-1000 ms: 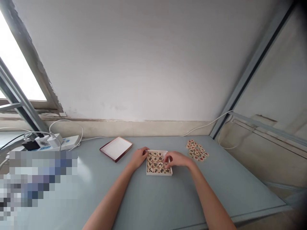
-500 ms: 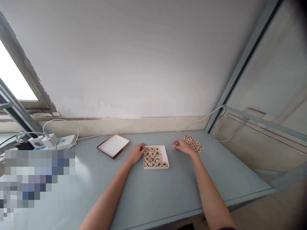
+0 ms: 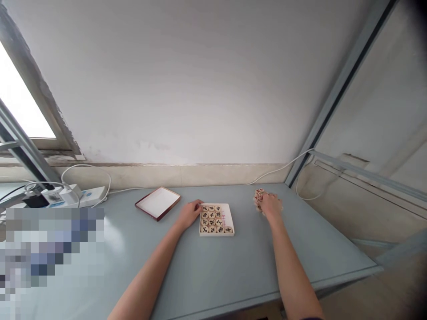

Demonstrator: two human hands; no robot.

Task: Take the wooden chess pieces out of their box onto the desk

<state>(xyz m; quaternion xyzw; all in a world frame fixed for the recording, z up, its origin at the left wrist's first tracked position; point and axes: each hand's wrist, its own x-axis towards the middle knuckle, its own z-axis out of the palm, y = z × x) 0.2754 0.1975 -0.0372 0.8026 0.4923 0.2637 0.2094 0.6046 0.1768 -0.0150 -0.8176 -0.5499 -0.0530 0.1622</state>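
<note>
Right hand (image 3: pixel 271 204) lies over the loose pieces (image 3: pixel 259 195), grip hidden; left hand (image 3: pixel 189 213) rests open against the box (image 3: pixel 228 219).

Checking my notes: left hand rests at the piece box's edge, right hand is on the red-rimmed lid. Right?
Not quite. In the head view the left hand does rest at the piece box, but the right hand covers the loose pieces; the lid lies untouched.
</note>
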